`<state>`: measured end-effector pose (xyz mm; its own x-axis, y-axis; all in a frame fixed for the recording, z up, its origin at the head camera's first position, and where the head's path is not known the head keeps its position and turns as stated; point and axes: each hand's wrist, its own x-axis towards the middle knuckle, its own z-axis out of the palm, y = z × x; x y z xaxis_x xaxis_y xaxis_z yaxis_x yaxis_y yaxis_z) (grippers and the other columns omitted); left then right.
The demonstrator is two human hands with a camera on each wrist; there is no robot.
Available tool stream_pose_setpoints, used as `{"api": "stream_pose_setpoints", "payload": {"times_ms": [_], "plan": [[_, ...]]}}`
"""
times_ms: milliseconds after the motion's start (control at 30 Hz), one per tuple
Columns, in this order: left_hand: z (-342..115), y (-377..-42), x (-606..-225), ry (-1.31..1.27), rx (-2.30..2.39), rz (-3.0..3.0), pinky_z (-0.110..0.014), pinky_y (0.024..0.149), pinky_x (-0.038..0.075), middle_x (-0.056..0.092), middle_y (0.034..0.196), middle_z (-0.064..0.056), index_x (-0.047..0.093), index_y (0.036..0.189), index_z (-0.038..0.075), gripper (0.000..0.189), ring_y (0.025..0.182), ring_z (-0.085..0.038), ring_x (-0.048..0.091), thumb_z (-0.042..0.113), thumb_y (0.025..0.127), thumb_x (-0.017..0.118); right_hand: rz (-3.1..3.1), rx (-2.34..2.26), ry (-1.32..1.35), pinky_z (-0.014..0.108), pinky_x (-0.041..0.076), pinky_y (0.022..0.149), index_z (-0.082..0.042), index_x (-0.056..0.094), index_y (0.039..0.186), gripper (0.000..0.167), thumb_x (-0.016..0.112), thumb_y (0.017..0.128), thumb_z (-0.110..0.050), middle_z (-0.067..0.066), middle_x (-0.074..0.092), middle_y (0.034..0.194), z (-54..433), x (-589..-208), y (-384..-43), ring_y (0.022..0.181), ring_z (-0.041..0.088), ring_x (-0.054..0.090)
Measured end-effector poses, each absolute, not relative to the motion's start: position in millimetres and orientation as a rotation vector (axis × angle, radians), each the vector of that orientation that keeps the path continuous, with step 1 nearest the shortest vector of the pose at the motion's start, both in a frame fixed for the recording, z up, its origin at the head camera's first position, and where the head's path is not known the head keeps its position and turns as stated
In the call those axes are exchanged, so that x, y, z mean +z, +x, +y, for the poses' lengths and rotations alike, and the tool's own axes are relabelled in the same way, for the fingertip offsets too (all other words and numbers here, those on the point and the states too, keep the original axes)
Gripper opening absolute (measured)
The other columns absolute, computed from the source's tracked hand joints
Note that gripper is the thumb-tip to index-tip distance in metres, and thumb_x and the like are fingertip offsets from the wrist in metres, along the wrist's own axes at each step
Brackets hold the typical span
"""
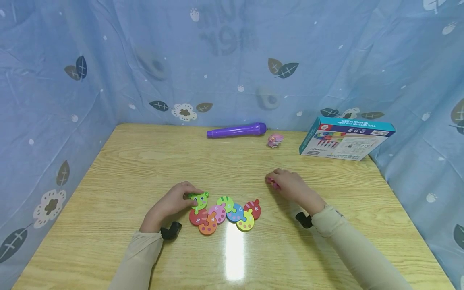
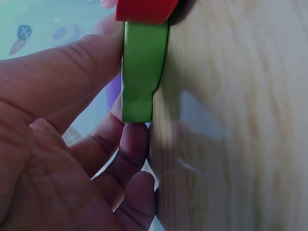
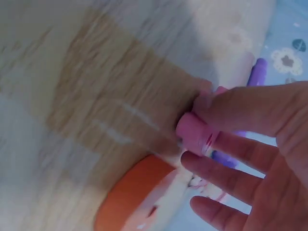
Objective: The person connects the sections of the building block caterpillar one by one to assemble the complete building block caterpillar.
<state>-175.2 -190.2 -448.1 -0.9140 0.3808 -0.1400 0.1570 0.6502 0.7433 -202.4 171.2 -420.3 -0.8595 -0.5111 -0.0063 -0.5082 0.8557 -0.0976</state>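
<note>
A numbered caterpillar puzzle (image 1: 225, 203) lies linked in a zigzag chain on the table, with a red piece (image 1: 252, 210) marked 8 at its right end. My left hand (image 1: 177, 198) holds the smiling green head piece (image 1: 199, 200) at the chain's left end, thumb on its face and fingers at its edge. In the left wrist view the green head piece (image 2: 142, 72) stands edge-on beside a red piece (image 2: 147, 9). Right of the chain, my right hand (image 1: 290, 184) pinches a small pink piece (image 3: 195, 132) with a red mark; the fingers partly cover it.
At the back lie a purple toy microphone (image 1: 235, 131) and a small pink figurine (image 1: 275, 140). A toy box (image 1: 346, 139) leans at the back right against the blue patterned curtain (image 1: 232, 60). An orange-edged thing (image 3: 130, 192) shows low in the right wrist view.
</note>
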Motion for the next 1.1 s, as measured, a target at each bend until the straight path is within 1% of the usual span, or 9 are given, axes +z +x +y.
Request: {"api": "stream_pose_setpoints", "payload": {"times_ms": [100, 200, 267, 433, 567, 767, 967, 1100], "plan": [[-190, -175, -449, 0.423, 1.132, 2.581, -0.043, 0.091, 0.041, 0.057, 0.098, 0.0, 0.068, 0.112, 0.015, 0.032, 0.096, -0.019, 0.051, 0.008, 0.081, 0.069, 2.983, -0.21, -0.918, 0.038, 0.05, 0.069, -0.01, 0.063, 0.113, 0.03, 0.066, 0.083, -0.008, 0.006, 0.062, 0.102, 163, -417, -197, 0.078, 0.019, 0.058], [-190, -175, -448, 0.427, 1.134, 2.58, -0.043, 0.091, 0.041, 0.057, 0.099, 0.0, 0.068, 0.112, 0.015, 0.032, 0.096, -0.019, 0.051, 0.008, 0.081, 0.069, 2.962, -0.266, -1.025, 0.034, 0.05, 0.067, -0.008, 0.062, 0.113, 0.033, 0.068, 0.081, -0.007, 0.005, 0.062, 0.099, 154, -415, -189, 0.078, 0.017, 0.056], [-190, -176, -448, 0.433, 1.133, 2.581, -0.043, 0.091, 0.041, 0.057, 0.099, 0.0, 0.068, 0.112, 0.015, 0.032, 0.096, -0.019, 0.051, 0.008, 0.081, 0.069, 2.943, -0.278, -1.046, 0.033, 0.049, 0.066, -0.01, 0.062, 0.115, 0.036, 0.07, 0.079, -0.006, 0.003, 0.061, 0.1, 150, -414, -184, 0.079, 0.016, 0.055], [-190, -176, -448, 0.453, 1.131, 2.584, -0.042, 0.089, 0.042, 0.056, 0.098, 0.0, 0.067, 0.112, 0.014, 0.032, 0.093, -0.018, 0.05, 0.008, 0.081, 0.069, 2.9, -0.256, -1.03, 0.037, 0.048, 0.073, -0.015, 0.062, 0.117, 0.041, 0.073, 0.078, -0.011, 0.002, 0.061, 0.105, 143, -413, -173, 0.091, 0.018, 0.058], [-191, -176, -449, 0.45, 1.134, 2.585, -0.042, 0.089, 0.042, 0.056, 0.097, 0.0, 0.068, 0.112, 0.014, 0.032, 0.093, -0.018, 0.05, 0.008, 0.081, 0.069, 2.873, -0.232, -1.032, 0.039, 0.046, 0.075, -0.017, 0.063, 0.116, 0.039, 0.072, 0.078, -0.011, 0.001, 0.06, 0.106, 140, -413, -168, 0.095, 0.02, 0.057], [-190, -176, -449, 0.447, 1.138, 2.587, -0.042, 0.089, 0.041, 0.056, 0.098, -0.001, 0.068, 0.112, 0.014, 0.032, 0.094, -0.019, 0.051, 0.008, 0.081, 0.069, 2.872, -0.191, -1.047, 0.04, 0.045, 0.076, -0.018, 0.063, 0.116, 0.036, 0.069, 0.081, -0.01, 0.0, 0.059, 0.104, 135, -413, -165, 0.092, 0.019, 0.056], [-190, -176, -449, 0.443, 1.132, 2.591, -0.042, 0.09, 0.041, 0.056, 0.097, 0.0, 0.068, 0.111, 0.014, 0.032, 0.094, -0.018, 0.051, 0.008, 0.08, 0.07, 2.852, -0.113, -1.078, 0.042, 0.046, 0.076, -0.021, 0.065, 0.11, 0.034, 0.073, 0.078, -0.012, 0.001, 0.059, 0.103, 132, -410, -161, 0.091, 0.02, 0.056], [-190, -176, -449, 0.435, 1.135, 2.586, -0.042, 0.09, 0.041, 0.056, 0.097, 0.0, 0.068, 0.112, 0.014, 0.032, 0.094, -0.018, 0.051, 0.008, 0.08, 0.07, 2.851, -0.073, -1.077, 0.04, 0.046, 0.074, -0.02, 0.065, 0.11, 0.035, 0.073, 0.077, -0.011, 0.001, 0.059, 0.102, 131, -411, -159, 0.092, 0.021, 0.057]]}}
